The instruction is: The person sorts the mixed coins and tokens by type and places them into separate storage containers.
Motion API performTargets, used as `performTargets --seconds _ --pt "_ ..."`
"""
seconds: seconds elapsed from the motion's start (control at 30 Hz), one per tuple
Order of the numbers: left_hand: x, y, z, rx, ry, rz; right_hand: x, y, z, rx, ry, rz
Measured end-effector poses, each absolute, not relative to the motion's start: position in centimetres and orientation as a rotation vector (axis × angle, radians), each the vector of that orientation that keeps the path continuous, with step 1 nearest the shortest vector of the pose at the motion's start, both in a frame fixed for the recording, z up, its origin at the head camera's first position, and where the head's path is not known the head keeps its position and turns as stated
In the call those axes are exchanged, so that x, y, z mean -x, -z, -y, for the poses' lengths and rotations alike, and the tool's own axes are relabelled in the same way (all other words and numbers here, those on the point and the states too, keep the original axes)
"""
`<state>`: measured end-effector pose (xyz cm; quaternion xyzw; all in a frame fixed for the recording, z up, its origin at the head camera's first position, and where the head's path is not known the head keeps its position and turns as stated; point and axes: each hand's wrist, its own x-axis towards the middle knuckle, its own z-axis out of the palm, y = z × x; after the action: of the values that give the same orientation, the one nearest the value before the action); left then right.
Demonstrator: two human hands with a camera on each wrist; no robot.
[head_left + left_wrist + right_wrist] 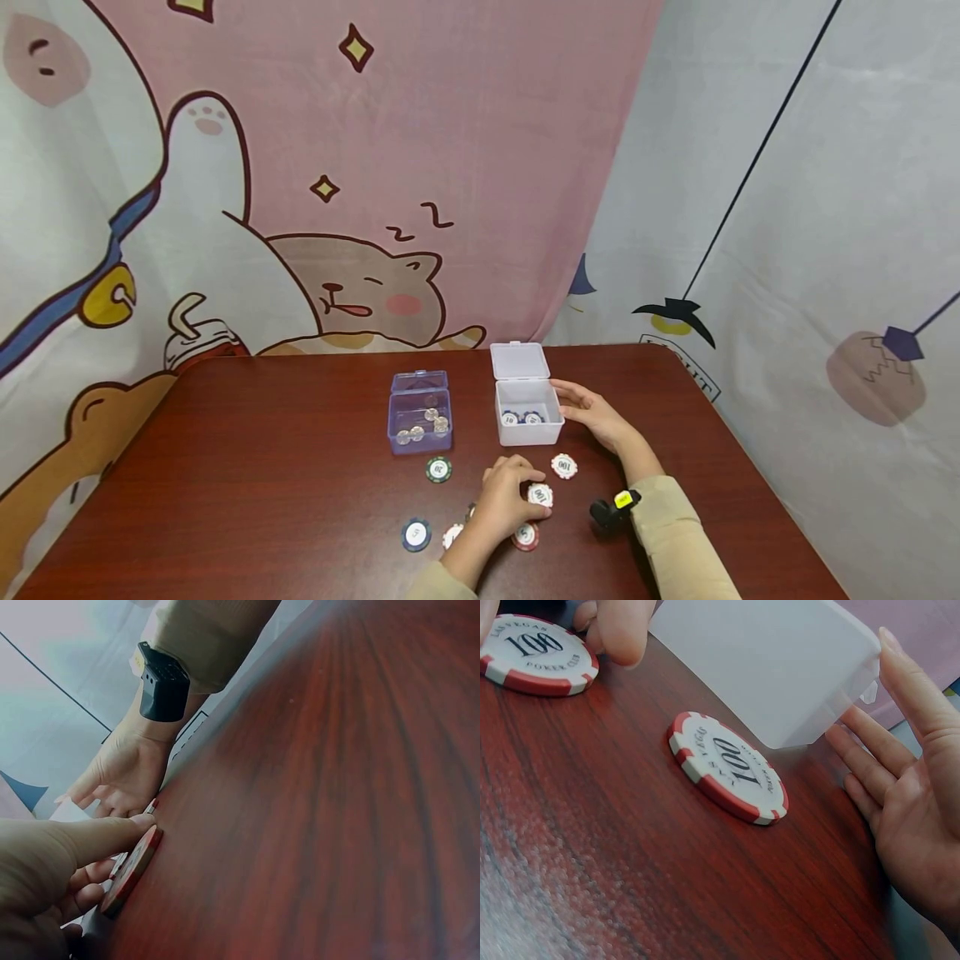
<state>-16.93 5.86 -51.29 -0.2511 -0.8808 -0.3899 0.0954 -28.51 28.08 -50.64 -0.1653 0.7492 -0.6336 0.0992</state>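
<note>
My left hand [504, 498] has its thumb and fingers around the edges of a white poker chip [540, 495] marked 100, low over the table. A red-edged chip [525, 537] marked 5 lies just under the thumb side of that hand. My right hand [596, 417] rests with extended fingers against the right wall of an opened white plastic box [517, 435]. Blue-edged chips [533, 417] sit inside the box. In the right wrist view, another white 100 chip [727, 769] with red edge marks lies flat before the box.
Left of the white box stands an opened translucent blue box [401, 412] with several clear round pieces in it. A green chip [438, 469] and a dark blue chip [416, 535] lie on the brown table [262, 483]. A further white chip [452, 535] is partly behind the left wrist.
</note>
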Motion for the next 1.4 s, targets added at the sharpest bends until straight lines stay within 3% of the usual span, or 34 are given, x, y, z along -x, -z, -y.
performTargets --seconds 0.6,1.4 --pt "16.9 51.3 -5.7 0.813 1.208 2.570 28.6 50.7 -28.0 0.515 1.882 -2.210" --pt "17.4 48.4 -5.0 0.842 1.355 2.388 28.4 50.7 -28.1 0.548 1.885 -2.197"
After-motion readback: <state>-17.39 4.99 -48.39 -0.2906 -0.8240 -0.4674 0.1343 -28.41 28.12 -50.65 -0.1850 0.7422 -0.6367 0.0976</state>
